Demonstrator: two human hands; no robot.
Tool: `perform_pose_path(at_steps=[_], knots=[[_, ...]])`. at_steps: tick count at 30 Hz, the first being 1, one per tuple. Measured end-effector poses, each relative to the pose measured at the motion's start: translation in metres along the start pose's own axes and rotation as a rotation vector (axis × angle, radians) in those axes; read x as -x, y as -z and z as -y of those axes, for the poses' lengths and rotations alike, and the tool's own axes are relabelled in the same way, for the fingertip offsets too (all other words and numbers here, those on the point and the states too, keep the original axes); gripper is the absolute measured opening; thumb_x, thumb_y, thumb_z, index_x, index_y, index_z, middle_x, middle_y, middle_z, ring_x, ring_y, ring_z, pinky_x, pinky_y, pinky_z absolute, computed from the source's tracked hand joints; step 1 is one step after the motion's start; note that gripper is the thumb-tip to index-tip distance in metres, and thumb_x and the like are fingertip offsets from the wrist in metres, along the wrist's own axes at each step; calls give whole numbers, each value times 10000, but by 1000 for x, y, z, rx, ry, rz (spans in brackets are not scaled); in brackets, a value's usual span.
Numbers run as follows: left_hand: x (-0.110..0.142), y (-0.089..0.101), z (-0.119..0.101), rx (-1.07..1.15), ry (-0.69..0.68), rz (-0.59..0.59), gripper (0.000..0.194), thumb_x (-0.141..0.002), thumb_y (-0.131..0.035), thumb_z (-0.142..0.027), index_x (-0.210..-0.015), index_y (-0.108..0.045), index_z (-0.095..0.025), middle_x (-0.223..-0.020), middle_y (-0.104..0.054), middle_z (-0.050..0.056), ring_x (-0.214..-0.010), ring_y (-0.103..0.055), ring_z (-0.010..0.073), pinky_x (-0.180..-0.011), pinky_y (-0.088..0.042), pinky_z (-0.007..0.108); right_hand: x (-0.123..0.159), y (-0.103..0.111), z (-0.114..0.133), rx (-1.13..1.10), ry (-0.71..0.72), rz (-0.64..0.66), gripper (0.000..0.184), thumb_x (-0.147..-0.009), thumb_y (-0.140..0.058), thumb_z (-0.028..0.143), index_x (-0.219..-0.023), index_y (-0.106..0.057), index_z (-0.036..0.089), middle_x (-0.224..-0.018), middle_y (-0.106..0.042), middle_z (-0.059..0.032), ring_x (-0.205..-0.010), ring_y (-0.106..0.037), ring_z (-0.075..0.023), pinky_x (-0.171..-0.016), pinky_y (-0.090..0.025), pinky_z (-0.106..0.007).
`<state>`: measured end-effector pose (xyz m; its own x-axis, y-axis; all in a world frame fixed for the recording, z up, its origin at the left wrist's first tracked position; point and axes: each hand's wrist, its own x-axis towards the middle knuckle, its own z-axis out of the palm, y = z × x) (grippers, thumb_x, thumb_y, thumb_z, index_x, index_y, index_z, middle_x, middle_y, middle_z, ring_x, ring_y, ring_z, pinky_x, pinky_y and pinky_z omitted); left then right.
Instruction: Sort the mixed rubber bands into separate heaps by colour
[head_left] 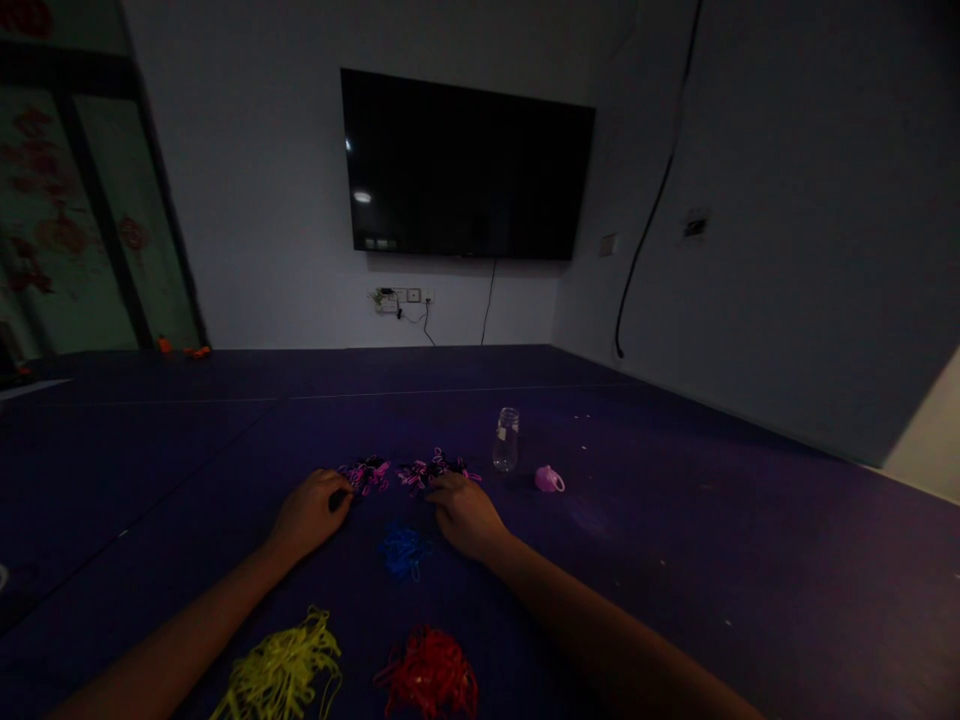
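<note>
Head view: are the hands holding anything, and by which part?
Can't tell: left hand at left pink pile, right hand at right pink pile; grips unclear.

A wide black flat-screen television (469, 165) is mounted on a pale wall (255, 200), above white wall sockets (412, 296) with dark cables. On the right, a long black cable (660, 190) hangs down the side wall. At far left stand dark-framed, greenish glass door panels (112, 210) bearing red decorations (60, 235).

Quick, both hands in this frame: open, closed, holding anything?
Left hand: curled beside the left pink-and-dark pile; grip can't be told.
Right hand: fingertips at the right pink-and-dark pile; grip can't be told.
</note>
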<state>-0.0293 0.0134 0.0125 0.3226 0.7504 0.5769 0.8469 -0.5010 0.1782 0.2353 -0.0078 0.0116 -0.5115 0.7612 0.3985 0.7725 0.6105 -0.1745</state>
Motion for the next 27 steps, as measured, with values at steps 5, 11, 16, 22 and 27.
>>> perform_pose_path(at_steps=[5, 11, 16, 22, 27], knots=[[-2, -3, -3, 19, -86, 65, 236, -803, -460, -187, -813, -695, -200, -842, -686, 52, -818, -601, 199, -758, -478, 340, 1, 1, 1, -1, -11, 6, 336, -763, -440, 90, -979, -685, 172, -1145, -612, -83, -1088, -519, -184, -935, -386, -285], [-3, -7, -1, 51, -130, 69, 293, -837, -423, -172, -956, -688, -209, -916, -684, 64, -870, -592, 198, -790, -479, 348, 1, 0, 1, -13, -22, 7, 344, -757, -444, 93, -987, -687, 174, -1154, -614, -81, -1103, -517, -186, -943, -386, -283], [-3, -9, -2, 27, -89, 59, 323, -834, -408, -200, -1027, -666, -214, -997, -666, 71, -937, -591, 217, -843, -479, 370, 1, 2, 2, -22, -36, 14, 348, -767, -445, 100, -1004, -687, 180, -1157, -615, -78, -1106, -517, -184, -958, -375, -288], [-4, -10, 3, -22, 63, -39, 366, -813, -429, -264, -1099, -621, -142, -1102, -622, 120, -1040, -562, 258, -904, -458, 404, 1, 3, 3, -13, -35, 25, 351, -767, -441, 94, -1002, -687, 183, -1159, -614, -77, -1114, -509, -185, -958, -375, -290], [-5, -5, 2, 12, 44, -17, 213, -800, -461, -260, -858, -651, -183, -906, -667, 79, -890, -608, 234, -819, -487, 378, 1, 3, 3, -8, -33, 28, 350, -765, -442, 92, -1000, -687, 179, -1154, -612, -79, -1113, -508, -186, -944, -386, -284]])
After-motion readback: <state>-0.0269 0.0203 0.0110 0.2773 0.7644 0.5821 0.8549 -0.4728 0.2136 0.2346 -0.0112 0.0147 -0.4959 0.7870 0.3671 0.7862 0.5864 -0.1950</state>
